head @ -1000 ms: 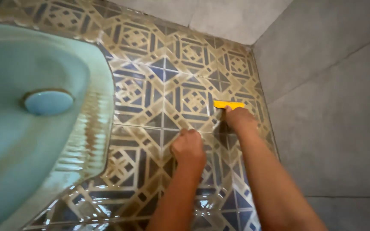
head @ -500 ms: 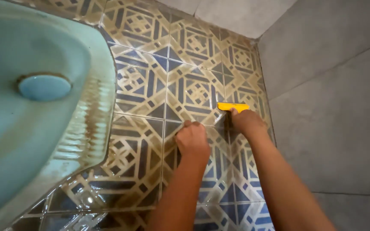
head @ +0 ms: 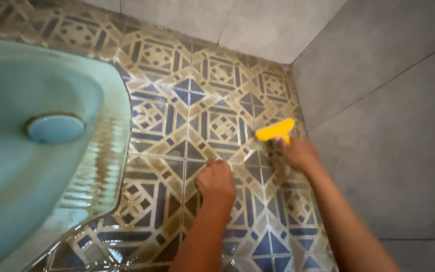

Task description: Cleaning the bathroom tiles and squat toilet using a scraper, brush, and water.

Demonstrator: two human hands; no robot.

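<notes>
Both forearms reach down and forward from the bottom edge of the view toward the patterned floor [head: 167,121]. The left hand [head: 216,181] is curled into a loose fist, knuckles up, pressed on the tiles and holding nothing that can be seen. The right hand [head: 298,153], slightly blurred, is stretched farther out and to the right, its fingers clamped on the handle of a yellow scraper [head: 276,131]. The two hands are apart, with a tile joint running between them.

The scraper is plastic, T-shaped, with a broad flat blade tilted upward at its right end. It sits just past the right hand's fingertips, near the floor's far right corner, close to the grey wall [head: 388,126]. Whether the blade touches the tiles cannot be told.

The floor tiles are glossy and wet-looking, with blue and tan geometric patterns and pale grout lines. On the left, a smooth turquoise ceramic squat pan [head: 41,151] with ribbed footrests is set into the floor, well apart from both hands. The walls are matte grey slabs.
</notes>
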